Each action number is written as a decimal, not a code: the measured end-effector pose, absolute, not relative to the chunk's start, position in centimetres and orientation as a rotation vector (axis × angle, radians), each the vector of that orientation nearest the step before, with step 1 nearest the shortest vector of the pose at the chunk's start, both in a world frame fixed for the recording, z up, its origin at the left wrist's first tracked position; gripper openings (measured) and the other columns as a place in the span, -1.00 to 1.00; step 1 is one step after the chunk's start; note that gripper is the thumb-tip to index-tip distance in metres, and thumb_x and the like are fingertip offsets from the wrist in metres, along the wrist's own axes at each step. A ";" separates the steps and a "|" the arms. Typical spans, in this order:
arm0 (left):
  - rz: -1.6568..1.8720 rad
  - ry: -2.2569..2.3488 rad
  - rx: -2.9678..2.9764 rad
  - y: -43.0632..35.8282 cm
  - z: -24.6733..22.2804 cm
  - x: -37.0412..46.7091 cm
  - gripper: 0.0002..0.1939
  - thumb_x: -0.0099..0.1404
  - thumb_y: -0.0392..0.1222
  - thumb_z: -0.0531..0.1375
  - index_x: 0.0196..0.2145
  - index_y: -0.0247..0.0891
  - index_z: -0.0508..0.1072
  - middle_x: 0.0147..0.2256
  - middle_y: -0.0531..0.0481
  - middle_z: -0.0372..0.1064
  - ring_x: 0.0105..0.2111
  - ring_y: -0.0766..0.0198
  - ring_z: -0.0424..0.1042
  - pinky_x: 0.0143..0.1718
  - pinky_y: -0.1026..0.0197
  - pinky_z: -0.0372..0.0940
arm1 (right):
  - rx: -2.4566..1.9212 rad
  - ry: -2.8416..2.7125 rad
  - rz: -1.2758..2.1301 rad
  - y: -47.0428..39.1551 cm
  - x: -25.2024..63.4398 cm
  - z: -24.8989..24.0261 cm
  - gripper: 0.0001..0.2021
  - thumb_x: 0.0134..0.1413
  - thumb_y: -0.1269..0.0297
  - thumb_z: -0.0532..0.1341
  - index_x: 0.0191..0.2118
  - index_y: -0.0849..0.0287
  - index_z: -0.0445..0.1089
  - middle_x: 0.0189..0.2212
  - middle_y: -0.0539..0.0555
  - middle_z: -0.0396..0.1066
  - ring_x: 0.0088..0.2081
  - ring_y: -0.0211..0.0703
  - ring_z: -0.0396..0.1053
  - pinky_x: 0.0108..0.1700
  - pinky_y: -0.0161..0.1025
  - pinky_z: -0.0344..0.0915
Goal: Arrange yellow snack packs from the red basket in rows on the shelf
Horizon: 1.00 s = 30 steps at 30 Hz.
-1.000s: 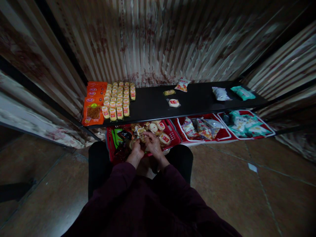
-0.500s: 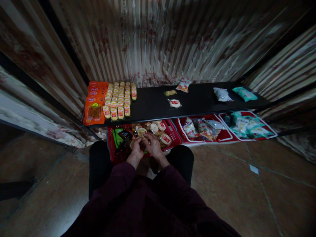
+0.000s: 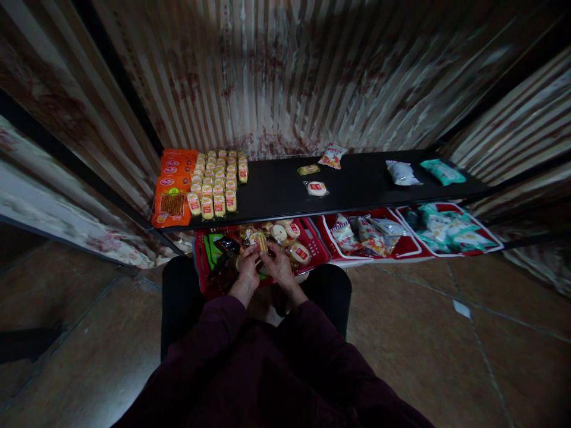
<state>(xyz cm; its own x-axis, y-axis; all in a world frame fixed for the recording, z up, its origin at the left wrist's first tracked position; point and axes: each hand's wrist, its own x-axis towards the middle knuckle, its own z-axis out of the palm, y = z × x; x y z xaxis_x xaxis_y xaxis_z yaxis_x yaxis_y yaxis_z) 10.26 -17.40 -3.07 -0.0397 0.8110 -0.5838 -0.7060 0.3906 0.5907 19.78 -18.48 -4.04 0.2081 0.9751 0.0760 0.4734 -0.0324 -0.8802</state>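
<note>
My left hand (image 3: 248, 266) and my right hand (image 3: 278, 265) meet over a red plastic basket (image 3: 320, 244) at my knees. Pinched between their fingers is a small yellow wrapped cake (image 3: 261, 240), partly covered by the fingertips. Round wrapped pastries (image 3: 300, 252) lie in the basket beside my right hand. Green packets (image 3: 214, 248) and dark, shiny packets are on the left side, near my left hand. Above the basket, on the black shelf (image 3: 272, 187), similar yellow wrapped cakes (image 3: 218, 190) stand in close rows.
Orange snack packets (image 3: 172, 202) overlap at the shelf's left end. Farther right lie a round wrapped pastry (image 3: 317, 188), a red-and-white bag (image 3: 332, 156), a pale bag (image 3: 402, 172) and a teal bag (image 3: 442, 172). Two more red baskets (image 3: 416, 244) of bags sit below the shelf.
Both hands have lifted slightly and turned the yellow wrapped cake, so more of it shows between the fingers. The goods on the shelf stay in place; the view has shifted a little.
</note>
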 end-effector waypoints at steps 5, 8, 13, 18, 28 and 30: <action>1.292 1.103 0.191 -17.5 -2.7 10.4 -0.74 -0.10 -0.44 0.28 -0.39 -0.26 0.46 -0.42 0.08 0.39 -0.42 0.41 0.36 -0.27 0.31 0.24 | -1.582 -1.310 0.836 -18.4 19.9 -4.2 -0.63 0.04 0.14 0.15 -0.03 0.14 0.38 -0.15 0.12 0.50 -0.19 -0.06 0.48 -0.07 -0.08 0.40; 1.314 1.142 0.200 -17.5 -2.4 10.5 -0.73 -0.11 -0.43 0.29 -0.38 -0.25 0.47 -0.40 0.08 0.38 -0.41 0.42 0.36 -0.28 0.33 0.24 | -1.567 -1.287 0.787 -18.4 19.9 -3.6 -0.63 0.04 0.13 0.15 -0.06 0.17 0.41 -0.10 0.18 0.47 -0.13 -0.02 0.45 -0.03 -0.05 0.37; 1.346 1.158 0.276 -17.3 -2.1 10.7 -0.76 -0.09 -0.46 0.27 -0.40 -0.26 0.48 -0.36 0.03 0.40 -0.34 0.39 0.37 -0.26 0.35 0.23 | -1.589 -1.281 0.747 -18.5 19.8 -2.6 -0.61 0.07 0.09 0.08 -0.10 0.22 0.45 -0.11 0.24 0.47 -0.08 0.04 0.41 0.03 0.03 0.31; 1.349 1.180 0.325 -17.2 -1.4 10.7 -0.77 -0.08 -0.47 0.26 -0.41 -0.25 0.49 -0.32 0.01 0.44 -0.37 0.40 0.38 -0.32 0.37 0.22 | -1.575 -1.258 0.744 -18.3 19.8 -2.7 -0.59 0.08 0.12 0.07 -0.03 0.23 0.41 -0.03 0.24 0.43 0.01 0.04 0.36 0.10 0.04 0.24; 1.373 1.171 0.428 -16.2 0.2 10.3 -0.76 -0.02 -0.48 0.23 -0.39 -0.22 0.52 -0.35 0.03 0.48 -0.40 0.39 0.38 -0.29 0.35 0.21 | -1.560 -1.254 0.700 -17.0 19.7 -2.5 -0.63 0.07 0.15 0.08 -0.06 0.18 0.43 -0.09 0.20 0.47 -0.02 0.06 0.39 0.08 0.06 0.27; 1.397 1.147 0.439 -15.9 0.5 10.2 -0.76 -0.02 -0.48 0.24 -0.38 -0.23 0.52 -0.35 0.01 0.48 -0.38 0.37 0.38 -0.25 0.33 0.22 | -1.538 -1.270 0.713 -16.4 19.6 -2.2 -0.64 0.08 0.16 0.07 -0.07 0.17 0.43 -0.11 0.18 0.48 -0.04 0.04 0.40 0.07 0.05 0.27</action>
